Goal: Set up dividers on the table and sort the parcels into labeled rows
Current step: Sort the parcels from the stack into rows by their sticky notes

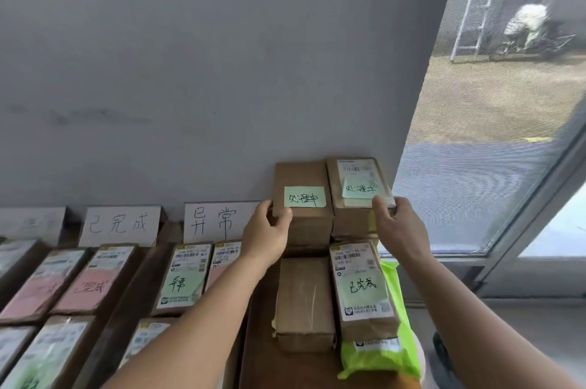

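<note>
- The left hand (269, 231) grasps the left box (302, 207) at its near left corner, thumb on top, fingers curled round the side.
- The right hand (398, 225) grasps the right box (360, 192) at its near right corner, thumb on the top face beside its green note (360, 188).
- Both boxes sit side by side, touching, at the far end of the row against the wall (222, 71). Each carries a green note with the same handwritten characters; the left one's note (304, 196) lies flat and centred.
- Both appear to rest on something beneath them, probably other boxes; what exactly cannot be told.
- Nearer in the same row lie a plain box (304, 303) and a labelled box (361, 287) with different characters, the latter on a green bag (380, 353).
- To the left, two white cards (218, 220) stand against the wall as row labels, with parcels (184, 277) lined up in front of them.
- Judgement: the step is squaring this matched pair in its row. To do it well, keep both grips low on the corners, press the boxes together so they move as one, and push them flush to the wall.
- Keep thumbs off the notes; the right one looks loosely stuck and could peel.
- The labelled box nearer seems to belong to another row.
</note>
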Demonstrator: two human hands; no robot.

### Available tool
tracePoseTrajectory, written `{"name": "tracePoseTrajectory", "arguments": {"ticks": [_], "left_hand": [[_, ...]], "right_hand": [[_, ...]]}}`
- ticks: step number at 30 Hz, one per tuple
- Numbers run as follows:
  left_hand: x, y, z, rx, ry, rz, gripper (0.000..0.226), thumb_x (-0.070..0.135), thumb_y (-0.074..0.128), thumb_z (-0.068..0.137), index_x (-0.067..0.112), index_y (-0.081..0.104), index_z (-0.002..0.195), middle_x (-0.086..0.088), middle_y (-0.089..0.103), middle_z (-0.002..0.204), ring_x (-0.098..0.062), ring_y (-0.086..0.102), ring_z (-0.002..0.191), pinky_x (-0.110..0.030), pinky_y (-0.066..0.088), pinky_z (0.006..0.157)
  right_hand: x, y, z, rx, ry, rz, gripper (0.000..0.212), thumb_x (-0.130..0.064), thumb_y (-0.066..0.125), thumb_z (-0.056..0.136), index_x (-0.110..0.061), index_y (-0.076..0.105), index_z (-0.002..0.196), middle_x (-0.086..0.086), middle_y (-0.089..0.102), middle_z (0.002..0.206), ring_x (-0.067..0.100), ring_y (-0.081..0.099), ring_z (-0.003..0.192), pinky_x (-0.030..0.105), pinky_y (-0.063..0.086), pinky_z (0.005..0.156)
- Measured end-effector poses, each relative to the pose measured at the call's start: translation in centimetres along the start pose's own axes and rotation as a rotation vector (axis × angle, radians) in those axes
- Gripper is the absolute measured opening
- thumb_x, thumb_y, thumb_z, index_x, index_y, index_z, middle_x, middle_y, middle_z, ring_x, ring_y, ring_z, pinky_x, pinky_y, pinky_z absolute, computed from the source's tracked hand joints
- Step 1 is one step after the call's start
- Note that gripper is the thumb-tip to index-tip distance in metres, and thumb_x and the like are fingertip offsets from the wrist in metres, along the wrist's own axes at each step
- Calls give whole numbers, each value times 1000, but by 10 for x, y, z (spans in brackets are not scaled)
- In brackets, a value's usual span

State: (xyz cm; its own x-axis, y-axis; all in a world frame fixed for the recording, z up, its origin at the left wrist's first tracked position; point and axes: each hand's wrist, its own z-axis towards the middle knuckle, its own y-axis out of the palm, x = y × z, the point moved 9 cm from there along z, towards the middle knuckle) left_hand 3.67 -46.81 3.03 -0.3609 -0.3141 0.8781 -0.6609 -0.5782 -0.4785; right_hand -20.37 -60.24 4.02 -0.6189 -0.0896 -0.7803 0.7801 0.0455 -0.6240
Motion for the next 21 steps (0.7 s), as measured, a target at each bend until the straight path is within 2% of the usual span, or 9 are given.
{"name": "tracePoseTrajectory", "arguments": {"ticks": [6,10,13,16,17,21], "left_hand": [[16,-25,-25,89,67,-145,48,46,53,93,27,41,135,11,50,126,-6,47,110,-22,42,83],[21,-46,-46,148,77,-201,34,46,53,92,37,40,122,15,47,121,-5,46,109,-13,39,74],[21,-62,-62,165,79,-293,26,44,55,92,40,40,112,9,53,123,-10,53,110,-22,50,83],[21,-82,-83,190,95,-362,19,41,59,91,43,44,104,13,56,115,-3,57,101,-13,51,68],[21,-89,-90,195,100,-395,20,41,60,90,42,46,104,13,57,114,-2,57,99,-13,50,68],[18,-120,-116,205,120,-553,30,42,66,82,33,50,107,-5,59,119,-19,63,104,-39,56,85]], "right_hand": [[-15,-13,-18,36,-72,115,39,-49,44,93,-17,53,113,4,62,93,27,55,84,33,36,71],[-29,-21,-36,41,-109,159,40,-47,46,93,-14,53,116,3,62,92,31,59,93,32,35,72],[-42,-25,-51,44,-149,195,39,-45,48,93,-13,53,115,4,65,94,31,60,92,33,38,72],[-55,-26,-71,40,-183,234,37,-46,48,92,-16,53,113,2,65,91,30,61,86,35,42,72],[-58,-26,-78,35,-193,247,36,-46,47,92,-17,52,113,2,65,90,29,61,84,36,43,71],[-71,-19,-111,5,-228,280,33,-46,46,93,-21,53,112,-1,65,87,18,60,72,30,39,57]]}}
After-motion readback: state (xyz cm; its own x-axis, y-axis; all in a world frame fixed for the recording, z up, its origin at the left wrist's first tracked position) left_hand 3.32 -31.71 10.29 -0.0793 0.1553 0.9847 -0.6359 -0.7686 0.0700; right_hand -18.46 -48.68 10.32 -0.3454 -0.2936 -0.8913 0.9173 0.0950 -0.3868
